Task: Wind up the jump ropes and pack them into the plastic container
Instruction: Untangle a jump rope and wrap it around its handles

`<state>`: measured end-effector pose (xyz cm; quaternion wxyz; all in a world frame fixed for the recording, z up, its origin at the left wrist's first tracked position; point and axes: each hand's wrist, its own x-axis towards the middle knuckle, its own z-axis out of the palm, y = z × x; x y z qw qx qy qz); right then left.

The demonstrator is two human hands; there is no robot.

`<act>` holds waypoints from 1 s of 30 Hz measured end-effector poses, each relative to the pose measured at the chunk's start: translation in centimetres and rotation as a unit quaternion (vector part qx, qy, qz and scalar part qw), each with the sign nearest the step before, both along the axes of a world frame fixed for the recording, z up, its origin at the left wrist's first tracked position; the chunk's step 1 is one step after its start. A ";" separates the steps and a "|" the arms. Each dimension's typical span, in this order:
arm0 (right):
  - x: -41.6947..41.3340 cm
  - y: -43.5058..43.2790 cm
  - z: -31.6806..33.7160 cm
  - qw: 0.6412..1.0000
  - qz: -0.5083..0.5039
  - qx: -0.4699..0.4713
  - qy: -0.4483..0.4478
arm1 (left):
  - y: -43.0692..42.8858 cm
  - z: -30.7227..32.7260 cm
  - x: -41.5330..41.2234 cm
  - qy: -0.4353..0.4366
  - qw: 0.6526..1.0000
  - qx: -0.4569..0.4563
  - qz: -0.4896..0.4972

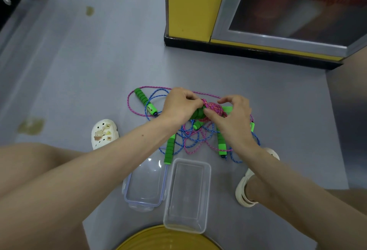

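Observation:
A pink jump rope [213, 108] is wound in a bundle around its green foam handles [198, 113], held above the floor. My left hand [179, 104] grips the handles at the bundle's left end. My right hand [231, 114] pinches the pink cord on the bundle's right side. A loose pink strand loops out over the floor behind. Under my hands lies a tangle of blue rope [190, 140] and pink cord with more green handles [169, 148]. The clear plastic container [207, 172] stands open on the floor close to me, with nothing in it.
The container's clear lid [145, 202] lies left of it. Another green handle [144, 100] lies far left of the tangle. White clogs [104, 132] flank the spot. A yellow round seat [168, 239] is below, and a yellow cabinet [190, 5] stands behind.

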<state>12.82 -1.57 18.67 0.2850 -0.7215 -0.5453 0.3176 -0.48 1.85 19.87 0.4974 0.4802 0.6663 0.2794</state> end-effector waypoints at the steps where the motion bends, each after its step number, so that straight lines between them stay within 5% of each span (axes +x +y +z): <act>1: -0.1 0.0 -0.1 1.000 -0.015 0.003 0.014 | 0.0 0.0 0.2 -0.004 1.000 -0.002 0.013; 11: -0.1 1.4 -0.3 0.957 -0.089 -0.058 0.270 | -0.5 0.9 1.4 -0.078 0.995 -0.029 0.055; 16: 0.1 2.1 0.0 0.867 -0.147 -0.062 0.471 | -0.9 0.7 1.5 -0.027 0.999 0.035 0.021; 26: 0.1 2.8 1.0 0.913 -0.108 0.012 0.392 | -0.8 0.0 1.6 0.193 0.960 0.145 -0.140; 30: 0.4 2.7 0.7 0.903 -0.120 0.008 0.412 | -0.8 -0.1 1.6 0.184 0.963 0.152 -0.126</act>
